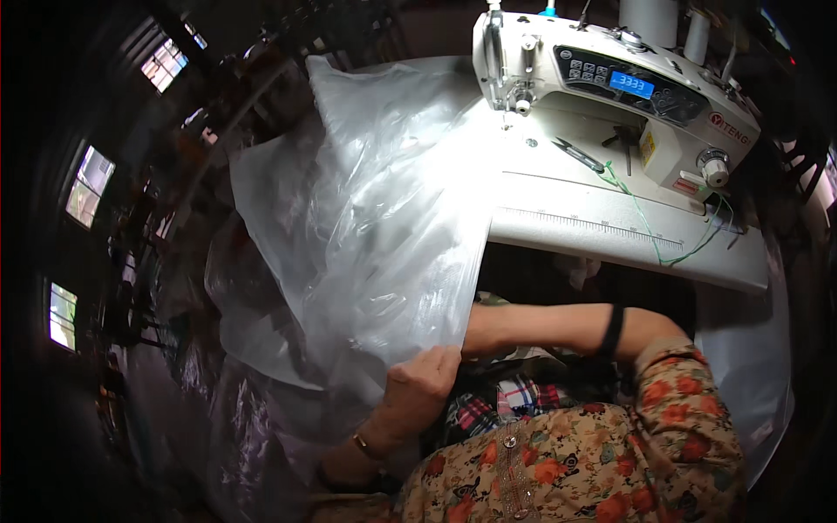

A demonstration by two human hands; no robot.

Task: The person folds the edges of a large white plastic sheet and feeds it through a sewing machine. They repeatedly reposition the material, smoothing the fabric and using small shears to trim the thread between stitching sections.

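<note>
A large sheet of translucent white plastic (366, 227) spreads over the left end of the sewing machine table and hangs down toward my lap. My left hand (423, 380) is closed on its near lower edge, the fingers folded round the plastic. From the right, my other forearm reaches across my lap. My right hand (478, 333) passes behind the sheet's edge at the wrist, so its fingers are hidden. At the back right stands the white sewing machine (610, 78), its lamp lighting the sheet beside the needle area.
On the machine bed lie thread snips (580, 157) and a loose green thread (649, 231) that trails over the table's front edge (610, 240). White thread cones (649, 22) stand behind the machine. More plastic (261, 340) hangs at the left.
</note>
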